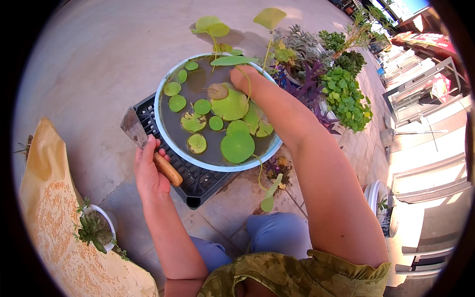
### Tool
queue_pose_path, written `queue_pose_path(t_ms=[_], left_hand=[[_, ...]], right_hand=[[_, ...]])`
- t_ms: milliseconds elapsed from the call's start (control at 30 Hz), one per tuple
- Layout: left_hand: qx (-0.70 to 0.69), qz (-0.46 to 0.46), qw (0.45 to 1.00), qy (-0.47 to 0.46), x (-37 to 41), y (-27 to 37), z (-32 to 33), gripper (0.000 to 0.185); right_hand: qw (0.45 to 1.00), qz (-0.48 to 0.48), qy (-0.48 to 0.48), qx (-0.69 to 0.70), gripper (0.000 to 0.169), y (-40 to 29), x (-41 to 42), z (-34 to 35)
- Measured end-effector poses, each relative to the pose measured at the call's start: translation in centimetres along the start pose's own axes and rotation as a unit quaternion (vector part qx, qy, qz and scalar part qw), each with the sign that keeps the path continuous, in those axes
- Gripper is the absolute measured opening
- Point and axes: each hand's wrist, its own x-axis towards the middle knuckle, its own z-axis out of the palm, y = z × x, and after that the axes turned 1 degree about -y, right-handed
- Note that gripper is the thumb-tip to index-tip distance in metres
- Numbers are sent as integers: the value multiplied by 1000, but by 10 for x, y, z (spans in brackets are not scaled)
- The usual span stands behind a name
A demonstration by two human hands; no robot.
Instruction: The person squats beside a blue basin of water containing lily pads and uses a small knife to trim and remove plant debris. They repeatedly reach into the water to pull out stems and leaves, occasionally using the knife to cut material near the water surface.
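My left hand (150,167) holds a trowel-like tool with a wooden handle (167,169) and a flat, worn metal blade (133,126), left of a round basin (219,167) with a pale blue rim. Murky water fills the basin, and round green lily-like leaves (237,146) float on it. My right arm reaches over the basin's right side; my right hand (243,76) is mostly hidden under the water and beneath a leaf, so its fingers do not show. Several leaves stand on stems above the rim at the far side.
Under the basin is a black plastic crate (195,200). Potted plants (345,96) stand at the right. On the left, a brown sheet (55,222) bears scattered grains, beside a small potted succulent (92,230). Soil and plant scraps (284,174) lie near the basin's lower right.
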Motion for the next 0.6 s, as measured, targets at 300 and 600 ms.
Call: queue_pose_path(t_ms=[300, 600], left_hand=[[4, -1, 1000, 2, 3, -2, 0, 17], [6, -1, 1000, 2, 1, -1, -2, 17]], right_hand=[[995, -77, -15, -63, 26, 2, -5, 4], [996, -55, 25, -67, 24, -4, -14, 1]])
